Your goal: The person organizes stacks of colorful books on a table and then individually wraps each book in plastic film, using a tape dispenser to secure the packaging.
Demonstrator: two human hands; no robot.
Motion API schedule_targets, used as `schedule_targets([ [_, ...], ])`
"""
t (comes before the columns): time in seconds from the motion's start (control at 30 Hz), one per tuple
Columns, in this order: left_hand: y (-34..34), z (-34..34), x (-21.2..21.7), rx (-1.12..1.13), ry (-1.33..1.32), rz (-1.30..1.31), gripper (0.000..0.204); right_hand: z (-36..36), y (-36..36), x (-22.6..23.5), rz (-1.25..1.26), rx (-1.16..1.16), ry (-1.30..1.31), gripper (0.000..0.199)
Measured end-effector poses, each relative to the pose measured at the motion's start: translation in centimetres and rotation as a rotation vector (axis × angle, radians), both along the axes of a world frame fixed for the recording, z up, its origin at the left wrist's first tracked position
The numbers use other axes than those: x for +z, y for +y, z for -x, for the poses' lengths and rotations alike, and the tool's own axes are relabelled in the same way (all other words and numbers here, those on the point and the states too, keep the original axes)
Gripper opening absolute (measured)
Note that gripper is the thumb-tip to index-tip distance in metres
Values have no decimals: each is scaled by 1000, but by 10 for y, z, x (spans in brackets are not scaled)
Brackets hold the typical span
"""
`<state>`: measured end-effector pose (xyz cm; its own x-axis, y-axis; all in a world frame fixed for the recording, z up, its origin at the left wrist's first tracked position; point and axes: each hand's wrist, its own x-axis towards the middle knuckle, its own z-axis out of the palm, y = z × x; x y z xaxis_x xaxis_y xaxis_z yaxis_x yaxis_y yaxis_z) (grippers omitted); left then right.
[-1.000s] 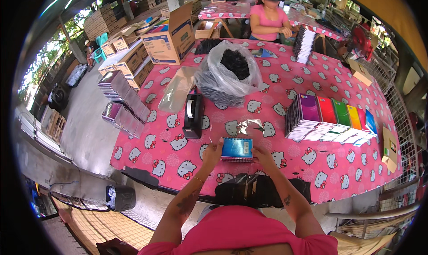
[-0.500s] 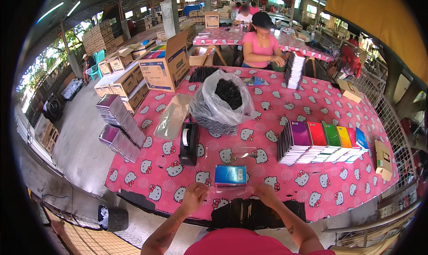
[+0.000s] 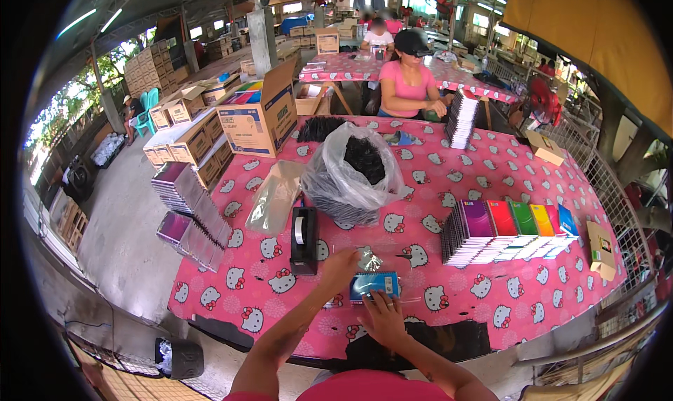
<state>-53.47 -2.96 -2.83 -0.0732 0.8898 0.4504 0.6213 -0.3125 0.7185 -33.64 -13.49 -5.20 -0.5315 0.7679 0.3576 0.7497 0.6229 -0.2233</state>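
Note:
A small blue spiral notebook (image 3: 374,284) lies on the pink table near its front edge, on clear plastic film. My right hand (image 3: 386,322) rests over the notebook's near edge, fingers stretched out and holding nothing. At the notebook's far left corner, my left hand (image 3: 342,266) has its fingers closed at a shiny, crumpled clear plastic film (image 3: 369,259), which sticks up past the far edge. Just left of that hand stands a black tape dispenser (image 3: 303,241) with a roll in it. Flat clear plastic sheets (image 3: 275,199) lie beyond the dispenser.
A clear bag of black coils (image 3: 354,177) stands mid-table. Stacked notebooks stand at left (image 3: 188,212) and in coloured rows at right (image 3: 501,229). An open carton (image 3: 259,117) sits at the far left. Across the table, a person in pink (image 3: 405,85) handles a tall notebook stack (image 3: 463,119).
My left hand has moved from the near left to the notebook's far left corner. My right hand has come in over the notebook's near edge. The film's far end now stands up, crumpled.

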Motion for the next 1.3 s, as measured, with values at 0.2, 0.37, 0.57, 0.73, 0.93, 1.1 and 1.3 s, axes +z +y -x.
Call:
schedule_targets([
  [0.2,85,8,-85,-81,816,-35,22,11,1,5,41,17,8,54],
  [0.37,86,-8,-65,-205,632,-59,24,1,4,-1,59,2,5,56],
  [0.57,11,-16,5,-326,374,201,13,-2,12,2,-5,52,1,53],
  [0.73,-38,-23,-16,-253,390,-68,13,-1,16,-8,-36,89,-6,48],
  [0.93,-75,-52,-17,-96,335,-37,15,-9,19,-30,-58,149,-62,50],
  [1.1,-79,-57,-18,-39,160,-13,17,-13,26,-13,69,194,70,45],
  [1.3,-84,-53,-32,-60,372,-41,26,-84,97,-26,124,70,126,50],
])
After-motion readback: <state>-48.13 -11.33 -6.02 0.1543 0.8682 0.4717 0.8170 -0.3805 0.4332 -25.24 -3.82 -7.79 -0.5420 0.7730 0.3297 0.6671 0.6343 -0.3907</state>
